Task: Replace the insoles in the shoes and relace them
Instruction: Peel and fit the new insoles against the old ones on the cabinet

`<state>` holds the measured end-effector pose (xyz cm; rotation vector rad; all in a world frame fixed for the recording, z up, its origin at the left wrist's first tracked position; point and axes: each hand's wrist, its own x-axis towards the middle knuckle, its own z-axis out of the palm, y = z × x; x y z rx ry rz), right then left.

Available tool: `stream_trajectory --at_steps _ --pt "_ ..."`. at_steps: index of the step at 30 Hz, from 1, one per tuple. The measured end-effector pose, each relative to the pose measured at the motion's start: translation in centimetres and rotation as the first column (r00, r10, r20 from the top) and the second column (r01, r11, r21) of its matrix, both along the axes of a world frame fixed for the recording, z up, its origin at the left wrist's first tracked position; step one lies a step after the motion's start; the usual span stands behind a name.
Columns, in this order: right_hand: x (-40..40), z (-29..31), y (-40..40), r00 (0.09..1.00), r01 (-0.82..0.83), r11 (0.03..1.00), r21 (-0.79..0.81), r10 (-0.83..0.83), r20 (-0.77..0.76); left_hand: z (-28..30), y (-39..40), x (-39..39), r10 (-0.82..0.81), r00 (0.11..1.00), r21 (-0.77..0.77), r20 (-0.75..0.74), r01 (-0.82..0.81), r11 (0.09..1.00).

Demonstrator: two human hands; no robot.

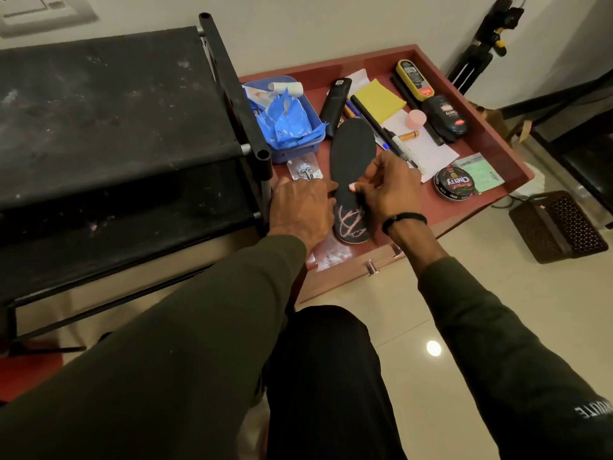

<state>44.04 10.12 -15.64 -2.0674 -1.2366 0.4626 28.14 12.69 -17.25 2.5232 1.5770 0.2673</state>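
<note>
— Red wooden drawer (497, 141), pulled out low over pale floor tiles, and that's where he's working. See the insole (352, 151)? Black, lying flat along the drawer bottom, toe toward the wall, heel with the pink scrawl toward him.

— I see it. What are his hands doing?

— His right hand (389, 189) has its fingers curled in at the insole's right edge, near the middle; looks like a pinch on the rim, thumbnail showing. His left hand (300, 207) lies at the left edge, fingers fairly straight against it. I can't tell whether those are under the edge or only touching.

— So he's lifting it out?

— That's my guess. No shoe is in sight, so I'd say the job has barely started.

— How would you do it well?

— Lift by both long edges together so it comes up flat and doesn't fold. Raise the heel first, too, because the toe sits close to the black case (335, 107), the pens (368, 116) and the blue tray of wipes (306, 146).

— And the polish tin (453, 182)?

— Off to the right, well apart. The little packet of hooks (304, 170) by his left hand is nearer; a careless sweep could drag it along.
</note>
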Motion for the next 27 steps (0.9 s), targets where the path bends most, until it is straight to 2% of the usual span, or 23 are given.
stream_trajectory --at_steps 15,23,27 --pt "-1.9 -1.0 -9.4 0.980 -0.168 0.984 0.063 0.160 0.116 0.2 -0.2 -0.1 0.009 1.000 0.000 0.005 -0.009 1.000" --pt "-1.5 -0.8 -8.8 0.972 -0.198 0.980 -0.014 0.198 0.124 0.3 -0.3 -0.2 0.007 1.000 0.005 0.007 -0.007 1.000" --pt "-1.8 -0.7 -6.6 0.979 -0.148 0.989 -0.018 0.149 0.137 0.3 -0.3 -0.1 0.016 0.999 -0.011 0.029 -0.016 1.000"
